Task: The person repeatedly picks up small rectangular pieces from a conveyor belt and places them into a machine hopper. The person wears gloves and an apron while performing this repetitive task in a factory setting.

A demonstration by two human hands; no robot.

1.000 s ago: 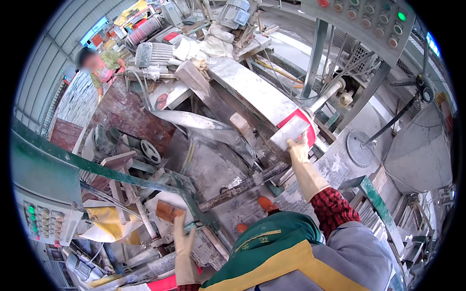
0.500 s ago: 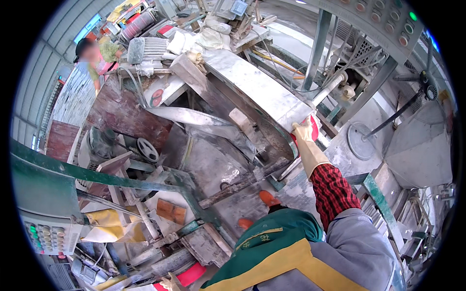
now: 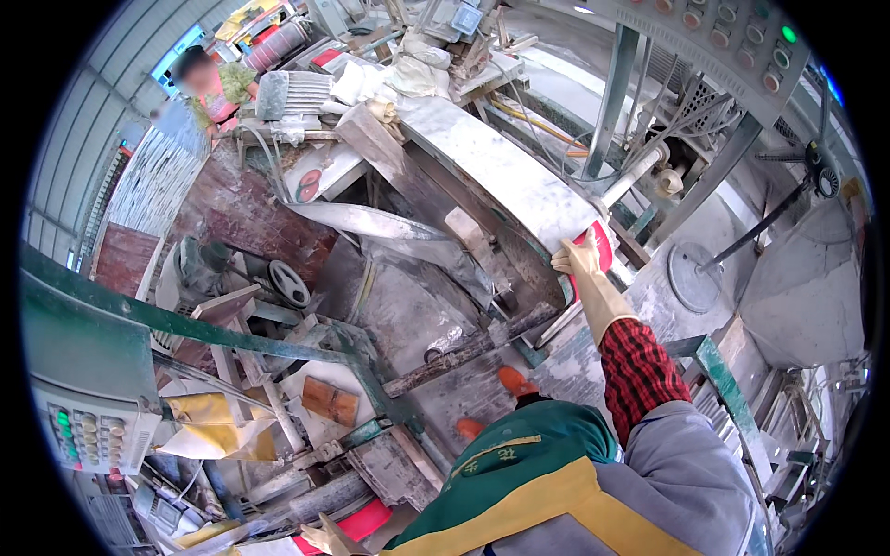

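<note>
My right hand [image 3: 584, 267], in a cream rubber glove, reaches forward with its fingers spread. It lies at the near end of a long pale slab-like surface [image 3: 491, 162], against a bright red piece [image 3: 603, 248] there. At the lower edge my left hand [image 3: 326, 537], also gloved, shows only in part. Its fingers look apart, and it rests by another red strip [image 3: 371, 521] beside a grey roller-like bar. I see no object held in either glove.
Button panels stand at lower left [image 3: 93, 434] and upper right [image 3: 718, 32]. A green metal rail [image 3: 185, 320] crosses the left side. A handwheel [image 3: 289, 284] and a reddish-brown slab [image 3: 246, 208] lie beyond it. Another person [image 3: 218, 97] stands at far left. A fan [image 3: 820, 171] is at right.
My right hand's fingers have spread and shifted slightly left over the slab's end, uncovering more red. My left hand shows a little more. The far person has leaned upright and the view has shifted slightly.
</note>
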